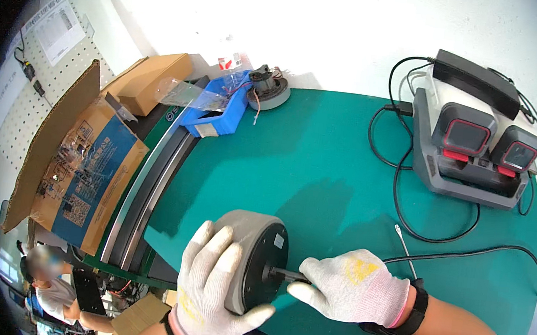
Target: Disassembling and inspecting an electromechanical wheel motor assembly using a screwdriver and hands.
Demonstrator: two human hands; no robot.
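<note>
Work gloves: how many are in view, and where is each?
2. One white glove is on the left hand, against the gray round part; the other is on the right hand, closed around the metal shaft. More could be hidden inside the open cardboard box.

Shaft (285, 274) end hid. by R grip (353, 287); L grip (209, 294) covers pt. of wheel (265, 254).

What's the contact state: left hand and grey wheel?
Touching. The head view shows it: the gloved left hand has its fingers laid across the curved side of the grey wheel, no visible gap.
</note>
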